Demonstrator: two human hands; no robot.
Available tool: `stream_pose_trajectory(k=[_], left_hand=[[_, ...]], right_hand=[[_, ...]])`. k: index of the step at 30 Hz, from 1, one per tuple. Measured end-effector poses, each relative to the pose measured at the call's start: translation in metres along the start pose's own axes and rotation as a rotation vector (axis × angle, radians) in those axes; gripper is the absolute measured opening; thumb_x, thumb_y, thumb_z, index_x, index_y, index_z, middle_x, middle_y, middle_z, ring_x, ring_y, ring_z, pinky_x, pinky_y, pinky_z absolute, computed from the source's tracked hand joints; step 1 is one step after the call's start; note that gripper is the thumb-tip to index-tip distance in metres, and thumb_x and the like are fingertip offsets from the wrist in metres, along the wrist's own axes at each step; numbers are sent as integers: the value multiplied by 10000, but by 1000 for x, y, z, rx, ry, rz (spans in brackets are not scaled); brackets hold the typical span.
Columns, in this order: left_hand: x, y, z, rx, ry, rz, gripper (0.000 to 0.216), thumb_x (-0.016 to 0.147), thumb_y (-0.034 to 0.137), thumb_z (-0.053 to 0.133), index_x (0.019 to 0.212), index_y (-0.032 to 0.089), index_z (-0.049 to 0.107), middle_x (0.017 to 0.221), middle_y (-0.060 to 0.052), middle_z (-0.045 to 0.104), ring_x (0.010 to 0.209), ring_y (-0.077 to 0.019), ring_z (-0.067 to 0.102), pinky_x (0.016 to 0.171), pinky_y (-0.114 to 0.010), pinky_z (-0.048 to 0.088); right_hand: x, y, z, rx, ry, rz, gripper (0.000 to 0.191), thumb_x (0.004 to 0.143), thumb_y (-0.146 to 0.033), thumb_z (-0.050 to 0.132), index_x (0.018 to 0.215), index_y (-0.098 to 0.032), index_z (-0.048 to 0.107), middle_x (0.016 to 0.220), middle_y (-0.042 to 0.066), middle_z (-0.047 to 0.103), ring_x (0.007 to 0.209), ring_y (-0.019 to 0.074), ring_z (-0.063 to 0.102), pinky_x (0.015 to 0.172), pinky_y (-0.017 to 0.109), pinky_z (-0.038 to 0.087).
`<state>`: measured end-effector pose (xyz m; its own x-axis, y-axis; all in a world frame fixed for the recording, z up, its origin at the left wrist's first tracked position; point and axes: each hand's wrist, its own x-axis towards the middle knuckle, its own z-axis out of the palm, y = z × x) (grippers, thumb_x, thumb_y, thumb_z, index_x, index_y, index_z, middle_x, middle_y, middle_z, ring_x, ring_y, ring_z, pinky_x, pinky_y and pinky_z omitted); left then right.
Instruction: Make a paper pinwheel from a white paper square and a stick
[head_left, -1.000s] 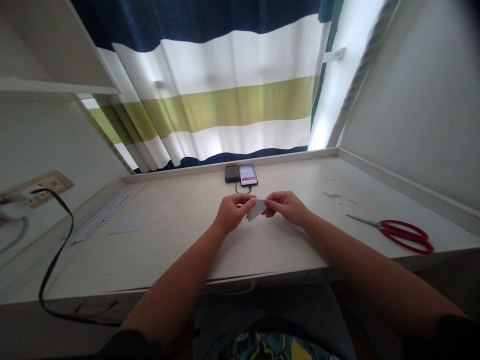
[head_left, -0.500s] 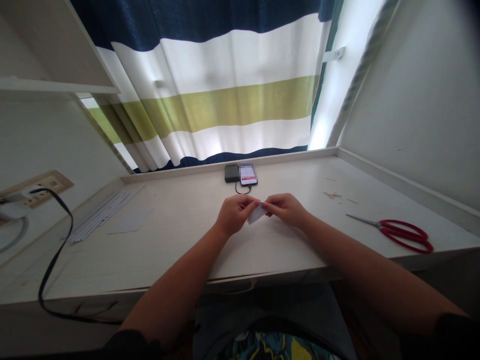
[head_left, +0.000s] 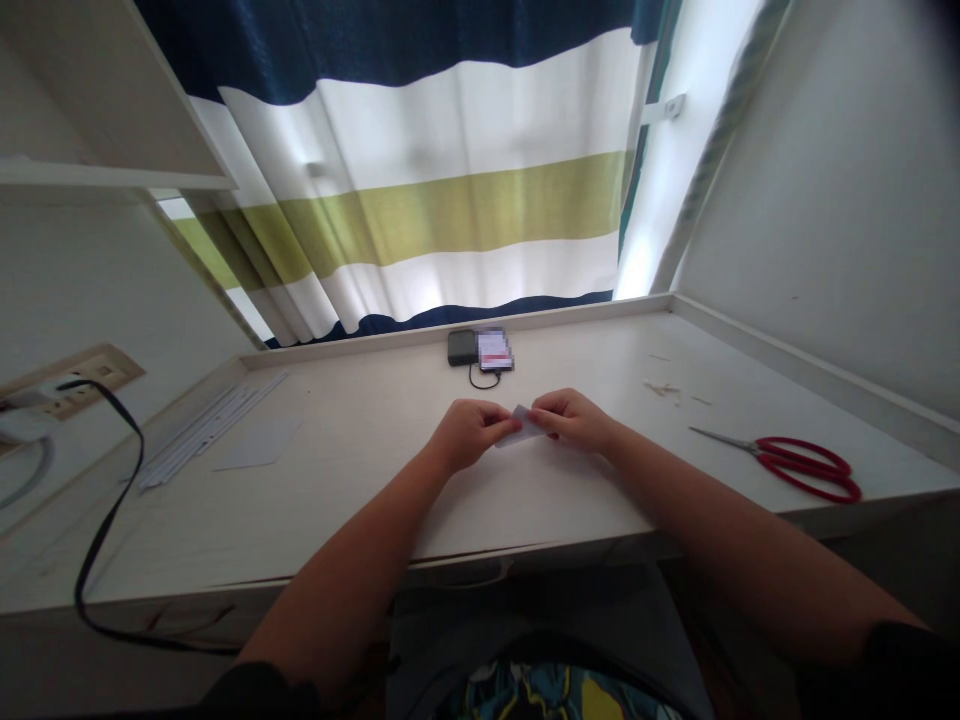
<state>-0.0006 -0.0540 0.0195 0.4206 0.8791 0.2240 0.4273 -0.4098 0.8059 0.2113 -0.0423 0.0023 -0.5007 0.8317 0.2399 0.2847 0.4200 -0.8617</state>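
White counter lies below; left hand and right hand pinch one paper piece, its gripped edges hidden.

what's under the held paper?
White desktop shows past the near edge of the held paper; anything directly under it is hidden by the paper, left hand and right hand.

Striped curtain behind white desk

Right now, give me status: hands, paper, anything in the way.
Left hand, right hand both pinching small white paper. Paper partly covered, folds unclear. Red-handled scissors off right, apart from both hands.
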Motion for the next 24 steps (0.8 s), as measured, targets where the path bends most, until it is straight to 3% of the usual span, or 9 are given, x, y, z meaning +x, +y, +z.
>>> stream_pose_trajectory(k=[8,16,24], left_hand=[[2,-5,-6,-149,-176,-109,238,713,386,715,690,150,706,568,-22,623,519,-111,532,519,-225,399],[3,-8,-17,-232,-220,-149,202,707,336,731,696,140,686,588,-20,608,539,-100,522,537,-225,412],[4,-8,-23,-255,-263,-150,204,703,328,740,709,134,675,615,-21,609,564,-104,531,555,-230,420]], right_hand=[[1,-1,-7,-40,-38,67,447,862,-501,509,617,-145,619,536,-13,522,504,98,426,490,241,302],[-5,3,-22,-21,-169,150,423,851,-491,548,622,-145,635,424,-45,454,395,76,360,444,233,278],[-5,2,-21,33,-179,143,406,861,-473,541,633,-150,633,420,-49,452,404,77,365,459,237,285]])
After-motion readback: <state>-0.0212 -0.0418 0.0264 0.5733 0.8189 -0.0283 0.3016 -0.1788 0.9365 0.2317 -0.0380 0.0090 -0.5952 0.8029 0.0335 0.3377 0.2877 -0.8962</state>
